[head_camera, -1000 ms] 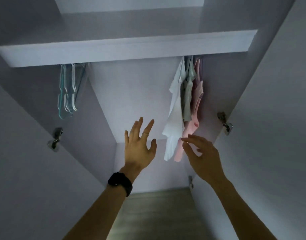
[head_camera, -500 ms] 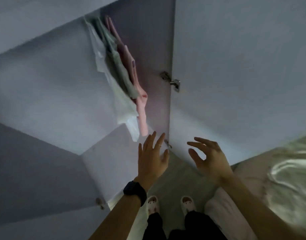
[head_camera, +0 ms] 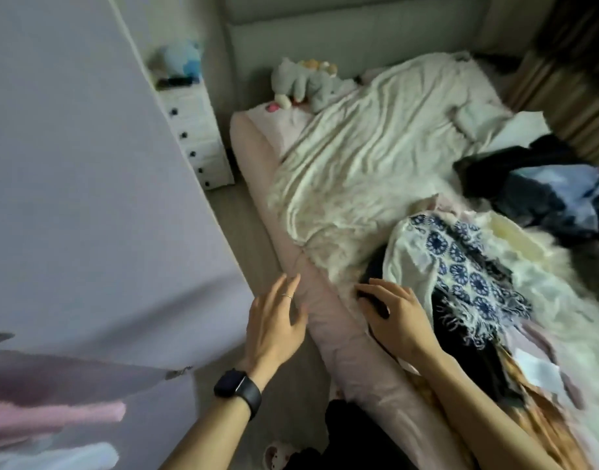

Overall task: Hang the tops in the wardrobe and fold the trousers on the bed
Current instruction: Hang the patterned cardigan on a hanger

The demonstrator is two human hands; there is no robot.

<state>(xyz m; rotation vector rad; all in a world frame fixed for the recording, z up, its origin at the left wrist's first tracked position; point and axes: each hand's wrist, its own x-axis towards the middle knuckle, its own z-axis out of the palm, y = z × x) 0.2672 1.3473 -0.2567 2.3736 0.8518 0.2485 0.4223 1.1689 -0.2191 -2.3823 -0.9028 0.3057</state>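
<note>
A heap of clothes lies on the bed (head_camera: 332, 337): a white top with blue flower print (head_camera: 460, 262), a dark garment (head_camera: 376, 269) under it, and tan fabric (head_camera: 535, 432) nearer me. My right hand (head_camera: 393, 317) hovers over the dark garment at the heap's left edge, fingers spread, holding nothing. My left hand (head_camera: 274, 327), with a ring and a black watch, is open above the floor beside the mattress edge. The wardrobe door (head_camera: 87, 171) stands at the left. Pink and white hung tops (head_camera: 53, 422) show blurred at the lower left.
A second pile of dark and blue clothes (head_camera: 555, 198) lies at the bed's right side. A cream blanket (head_camera: 359, 157) covers the middle. Plush toys (head_camera: 304, 83) sit by the headboard. A white drawer unit (head_camera: 196, 134) stands between wardrobe and bed.
The view has swung from inside the wardrobe down and right to the bed. Both hands have dropped from near the hung tops to the mattress edge and the clothes heap.
</note>
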